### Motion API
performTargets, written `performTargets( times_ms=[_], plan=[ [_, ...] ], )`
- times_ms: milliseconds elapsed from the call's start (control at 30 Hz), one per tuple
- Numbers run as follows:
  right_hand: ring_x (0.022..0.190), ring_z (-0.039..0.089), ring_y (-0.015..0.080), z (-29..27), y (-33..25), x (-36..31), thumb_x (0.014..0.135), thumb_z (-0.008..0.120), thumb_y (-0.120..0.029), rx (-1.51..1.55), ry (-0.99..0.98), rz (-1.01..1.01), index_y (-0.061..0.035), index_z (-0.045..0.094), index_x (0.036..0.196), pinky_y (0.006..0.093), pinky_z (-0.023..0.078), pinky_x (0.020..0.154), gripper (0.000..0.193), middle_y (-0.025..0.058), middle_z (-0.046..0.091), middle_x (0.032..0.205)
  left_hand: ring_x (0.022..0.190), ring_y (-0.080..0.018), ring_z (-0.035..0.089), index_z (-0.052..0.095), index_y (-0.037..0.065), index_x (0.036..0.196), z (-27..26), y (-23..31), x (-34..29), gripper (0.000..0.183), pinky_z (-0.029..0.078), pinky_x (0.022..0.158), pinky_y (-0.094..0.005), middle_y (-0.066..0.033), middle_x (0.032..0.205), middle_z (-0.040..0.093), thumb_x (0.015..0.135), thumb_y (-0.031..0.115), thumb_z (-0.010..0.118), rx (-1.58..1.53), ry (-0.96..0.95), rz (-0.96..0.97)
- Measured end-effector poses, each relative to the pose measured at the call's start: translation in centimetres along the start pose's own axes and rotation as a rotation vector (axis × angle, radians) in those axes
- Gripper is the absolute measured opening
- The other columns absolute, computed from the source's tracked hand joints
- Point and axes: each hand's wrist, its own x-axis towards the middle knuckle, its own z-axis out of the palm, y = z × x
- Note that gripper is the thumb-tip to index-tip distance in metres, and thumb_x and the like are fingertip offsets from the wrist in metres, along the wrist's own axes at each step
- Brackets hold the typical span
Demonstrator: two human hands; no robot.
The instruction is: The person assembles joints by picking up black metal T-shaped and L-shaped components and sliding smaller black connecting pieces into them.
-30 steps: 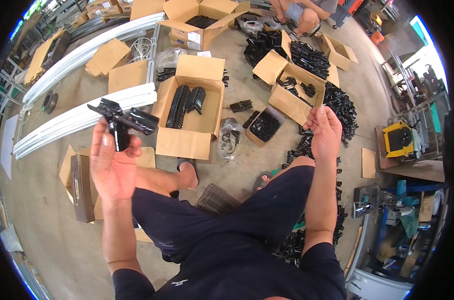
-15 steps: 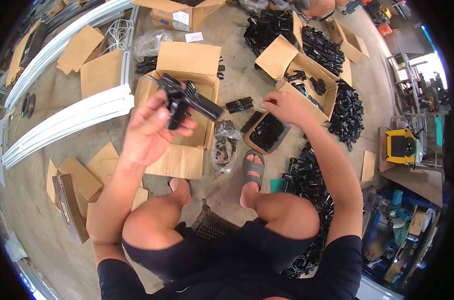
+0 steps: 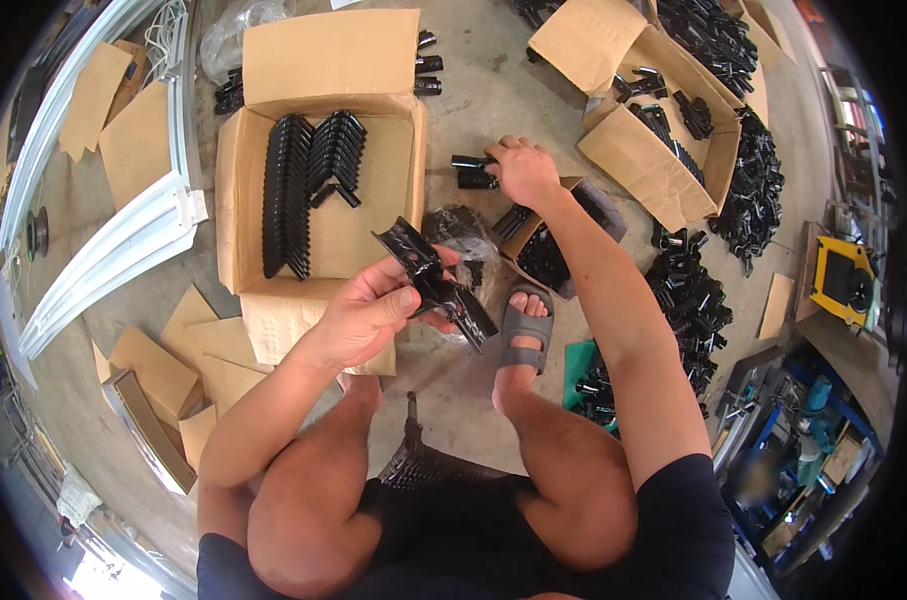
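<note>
One black bracket, raised
Left hand grips it between fingers (trough-shaped ends); right hand touches black tubular pieces, fingers bent, grip unclear.

This looks like a workshop, judging by the concrete floor, open cardboard boxes, heaped black fittings, long white profiles at the left and cluttered equipment at the right.

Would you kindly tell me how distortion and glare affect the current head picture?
Head view, left: the white rails bow near the rim; head view, lower left: glare washes the edge out to white; head view, centre: highlights streak the black part in the left hand.
</note>
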Motion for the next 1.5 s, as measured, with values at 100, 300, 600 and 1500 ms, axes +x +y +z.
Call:
performTargets(
  times_ms=[100,300,600,1500],
  plan=[
    [0.116,0.061,0.0317,-1.4,-0.8,-0.5,0.091,0.066,-0.03,0.04,-0.147,0.066,-0.0108,0.067,0.119,0.0472,0.051,0.094,0.034,0.0131,0.07,0.115,0.121,-0.0234,0.06,0.055,0.005,0.139,0.6,-0.4,0.9,0.042,0.057,0.092,-0.0471,-0.009,0.138,0.058,0.103,0.026,0.06,0.009,0.007,-0.024],
    [0.099,0.064,0.0305,-1.8,-1.3,-2.9,0.09,0.068,-0.024,0.374,-0.003,0.129,-0.0045,0.067,0.117,0.0421,0.053,0.087,0.033,0.0157,0.071,0.104,0.119,-0.0237,0.062,0.056,0.004,0.138,0.5,-0.9,1.2,0.049,0.056,0.09,-0.0461,-0.0119,0.137,0.059,0.1,0.035,0.063,0.209,0.179,-0.014],
    [0.088,0.064,0.0329,-12.5,-10.0,-13.5,0.078,0.081,-0.013,0.87,0.186,-0.227,-0.0025,0.064,0.127,0.0387,0.054,0.076,0.053,0.0144,0.07,0.104,0.108,-0.0123,0.062,0.064,0.002,0.127,-0.4,-1.7,2.0,0.032,0.052,0.094,-0.0304,-0.0057,0.12,0.069,0.098,0.015,0.069,0.37,0.323,0.057],
    [0.08,0.061,0.031,-14.1,-12.1,-15.3,0.073,0.085,-0.018,0.697,0.262,-0.423,0.0015,0.062,0.131,0.039,0.053,0.071,0.065,0.0144,0.066,0.096,0.107,-0.0153,0.064,0.071,0.001,0.115,-0.7,-1.1,0.5,0.03,0.051,0.097,-0.0325,-0.0062,0.112,0.07,0.086,0.008,0.079,0.329,0.134,0.028]
  ],
)
